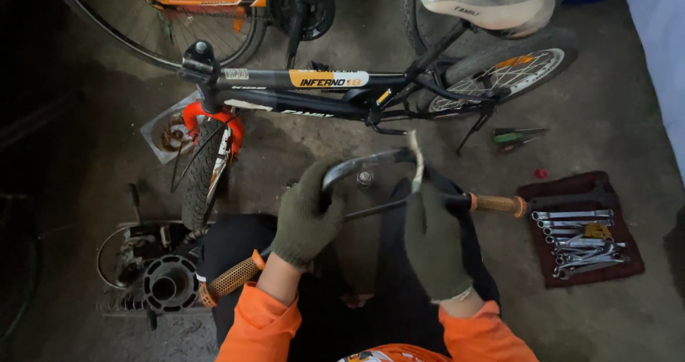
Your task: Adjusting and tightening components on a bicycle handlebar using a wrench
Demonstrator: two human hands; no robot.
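I hold a curved metal bicycle handlebar (pixel 371 161) with orange rubber grips, one grip at the lower left (pixel 230 279) and one at the right (pixel 499 205). My left hand (pixel 308 215), in a dark green glove, grips the bar's left bend. My right hand (pixel 435 239), also gloved, clasps the bar right of its middle and pinches a pale strip of cloth or paper (pixel 416 162) against it. A small black and orange bicycle (pixel 314 91) without handlebars stands just beyond, its orange fork at the left.
A dark red cloth (pixel 628 255) with several wrenches lies at the right. Screwdrivers (pixel 517 138) lie near the bicycle's kickstand. A tray of parts with a black gear-like piece (pixel 168 285) sits at the lower left. Another bicycle's wheel (pixel 143 19) stands behind.
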